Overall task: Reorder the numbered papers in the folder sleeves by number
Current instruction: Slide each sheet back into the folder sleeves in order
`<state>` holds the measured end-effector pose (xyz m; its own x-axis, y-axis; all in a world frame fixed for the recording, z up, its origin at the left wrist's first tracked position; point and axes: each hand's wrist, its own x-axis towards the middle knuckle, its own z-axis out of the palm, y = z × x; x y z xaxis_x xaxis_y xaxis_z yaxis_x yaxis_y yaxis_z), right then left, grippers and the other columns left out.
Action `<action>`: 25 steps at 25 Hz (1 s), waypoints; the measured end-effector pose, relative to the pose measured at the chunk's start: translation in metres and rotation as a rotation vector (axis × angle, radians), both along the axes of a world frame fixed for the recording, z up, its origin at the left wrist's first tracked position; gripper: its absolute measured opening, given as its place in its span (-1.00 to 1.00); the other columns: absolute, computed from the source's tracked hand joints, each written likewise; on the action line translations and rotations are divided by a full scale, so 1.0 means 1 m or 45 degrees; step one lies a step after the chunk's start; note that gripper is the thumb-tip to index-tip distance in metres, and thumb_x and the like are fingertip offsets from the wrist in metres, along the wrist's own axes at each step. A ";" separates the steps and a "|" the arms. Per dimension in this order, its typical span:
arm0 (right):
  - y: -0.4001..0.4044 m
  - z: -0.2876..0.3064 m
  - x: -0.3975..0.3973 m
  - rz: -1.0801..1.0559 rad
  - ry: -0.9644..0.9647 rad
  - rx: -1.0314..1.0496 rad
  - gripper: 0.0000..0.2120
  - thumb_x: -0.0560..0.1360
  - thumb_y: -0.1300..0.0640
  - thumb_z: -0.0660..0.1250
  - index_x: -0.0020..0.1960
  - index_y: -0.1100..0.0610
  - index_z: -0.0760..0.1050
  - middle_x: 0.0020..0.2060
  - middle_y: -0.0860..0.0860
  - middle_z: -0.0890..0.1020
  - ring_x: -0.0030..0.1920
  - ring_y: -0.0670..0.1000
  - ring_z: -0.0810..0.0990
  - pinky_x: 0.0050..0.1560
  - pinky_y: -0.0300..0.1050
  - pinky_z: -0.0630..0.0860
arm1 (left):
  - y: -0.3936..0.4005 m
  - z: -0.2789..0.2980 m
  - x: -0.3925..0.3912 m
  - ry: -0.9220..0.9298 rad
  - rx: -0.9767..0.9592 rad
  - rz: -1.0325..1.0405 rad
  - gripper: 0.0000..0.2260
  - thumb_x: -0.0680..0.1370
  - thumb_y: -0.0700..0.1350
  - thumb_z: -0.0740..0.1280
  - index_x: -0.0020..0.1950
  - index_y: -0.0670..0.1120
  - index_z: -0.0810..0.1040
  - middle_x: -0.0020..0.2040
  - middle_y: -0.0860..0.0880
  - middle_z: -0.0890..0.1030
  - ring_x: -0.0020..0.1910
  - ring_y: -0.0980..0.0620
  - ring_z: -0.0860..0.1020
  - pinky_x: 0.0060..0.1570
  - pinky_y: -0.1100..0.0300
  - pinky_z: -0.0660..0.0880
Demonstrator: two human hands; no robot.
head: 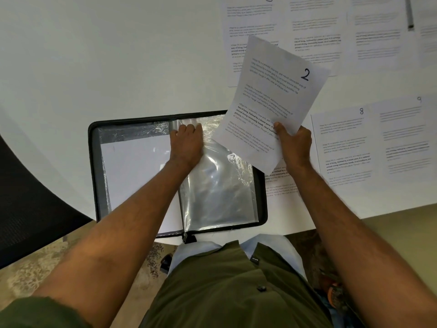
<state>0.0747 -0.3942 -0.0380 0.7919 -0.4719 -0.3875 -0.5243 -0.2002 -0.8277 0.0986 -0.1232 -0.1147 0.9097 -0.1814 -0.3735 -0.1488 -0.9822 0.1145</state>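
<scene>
Fingers [282, 131] of the right hand [294, 144] pinch the white printed sheet numbered 2 [272, 100]; the left hand [186, 143] grips the clear crinkled plastic sleeve [217, 185]. Held by one corner, the sheet could buckle at the sleeve's mouth.

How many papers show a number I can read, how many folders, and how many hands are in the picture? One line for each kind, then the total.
Papers with a readable number: 4 (paper 2, paper 3, paper 8, paper 9)
Folders: 1 (folder)
Hands: 2 (left hand, right hand)
Total: 7
</scene>
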 end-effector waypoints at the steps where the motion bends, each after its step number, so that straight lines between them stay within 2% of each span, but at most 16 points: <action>1: 0.001 0.001 0.003 -0.010 -0.013 0.010 -0.71 0.56 0.06 0.47 0.25 0.05 0.55 -0.01 -0.15 0.64 -0.14 -0.38 0.61 -0.17 -0.50 0.50 | 0.000 0.001 0.000 -0.011 0.007 -0.009 -0.58 0.59 -0.17 0.30 0.46 -0.16 0.43 0.18 -0.18 0.60 0.19 -0.24 0.52 0.15 -0.08 0.40; 4: 0.001 0.003 0.011 -0.044 -0.037 0.051 -0.72 0.55 0.04 0.49 0.21 -0.04 0.51 0.00 -0.21 0.63 -0.04 -0.27 0.64 -0.07 -0.39 0.57 | 0.003 0.004 0.003 -0.089 -0.017 -0.049 -0.80 0.61 -0.12 0.28 0.15 -0.13 0.63 0.00 -0.16 0.64 0.02 -0.23 0.57 0.01 -0.03 0.45; 6: 0.001 0.001 0.016 -0.094 -0.037 0.095 -0.70 0.53 0.02 0.50 0.23 0.03 0.56 0.02 -0.17 0.67 0.00 -0.19 0.67 0.00 -0.29 0.63 | 0.006 0.001 0.006 -0.137 -0.058 -0.035 -0.83 0.60 -0.12 0.30 -0.04 -0.13 0.67 -0.12 -0.14 0.63 -0.14 -0.20 0.58 -0.14 0.01 0.49; 8: 0.003 0.001 0.022 -0.145 -0.066 0.140 -0.68 0.53 0.05 0.51 0.25 0.07 0.57 0.03 -0.14 0.69 0.03 -0.15 0.69 0.02 -0.27 0.63 | 0.008 -0.003 0.007 -0.192 -0.086 -0.002 -0.89 0.54 -0.17 0.35 -0.12 -0.13 0.66 -0.12 -0.14 0.59 -0.25 -0.17 0.55 -0.26 0.01 0.51; 10: 0.005 0.003 0.030 -0.179 -0.122 0.215 -0.74 0.53 0.10 0.50 0.19 -0.02 0.57 0.04 -0.16 0.69 0.06 -0.13 0.70 0.05 -0.25 0.62 | 0.009 -0.004 0.008 -0.227 -0.106 -0.001 -0.98 0.49 -0.22 0.40 -0.12 -0.14 0.63 -0.02 -0.15 0.58 -0.25 -0.17 0.55 -0.25 0.03 0.50; 13: 0.006 0.005 0.044 -0.303 -0.175 0.397 -0.75 0.52 0.16 0.52 0.12 -0.07 0.57 0.06 -0.11 0.71 0.10 -0.07 0.70 0.14 -0.12 0.64 | 0.009 -0.005 0.011 -0.239 -0.146 -0.032 -0.95 0.52 -0.21 0.36 -0.05 -0.12 0.61 0.12 -0.11 0.60 -0.10 -0.19 0.59 -0.09 -0.01 0.45; 15: 0.005 0.003 0.055 -0.461 -0.141 0.514 -0.69 0.48 0.13 0.56 0.16 -0.02 0.57 0.09 -0.04 0.71 0.11 -0.01 0.70 0.21 0.06 0.64 | 0.012 -0.004 0.015 -0.241 -0.185 -0.046 -0.95 0.54 -0.16 0.34 -0.04 -0.09 0.59 0.08 -0.07 0.62 -0.05 -0.16 0.58 -0.02 -0.03 0.41; 17: 0.007 0.001 0.066 -0.585 -0.125 0.609 -0.61 0.46 0.13 0.58 0.24 0.09 0.56 0.12 0.04 0.71 0.10 0.03 0.71 0.16 0.14 0.66 | 0.016 -0.001 0.018 -0.258 -0.190 -0.072 -0.99 0.53 -0.13 0.35 -0.09 -0.04 0.55 -0.04 -0.01 0.62 -0.03 -0.12 0.53 0.02 -0.03 0.28; 20: 0.014 -0.001 0.081 -0.614 -0.127 0.732 -0.63 0.52 0.16 0.52 0.29 0.13 0.56 0.13 0.09 0.70 0.05 0.05 0.72 0.03 0.08 0.69 | 0.020 0.006 0.025 -0.233 -0.181 -0.136 -0.93 0.47 -0.12 0.39 -0.16 0.00 0.51 -0.17 0.07 0.58 0.02 -0.08 0.49 0.01 0.00 0.12; 25: 0.026 -0.010 0.107 -0.583 -0.063 0.895 -0.61 0.59 0.22 0.43 0.39 0.22 0.51 0.20 0.20 0.66 0.08 0.13 0.69 -0.11 0.01 0.69 | 0.022 0.009 0.043 0.033 -0.354 -0.138 -0.93 0.48 -0.10 0.36 -0.10 0.04 0.51 -0.13 0.10 0.57 0.04 -0.01 0.49 0.07 0.02 0.11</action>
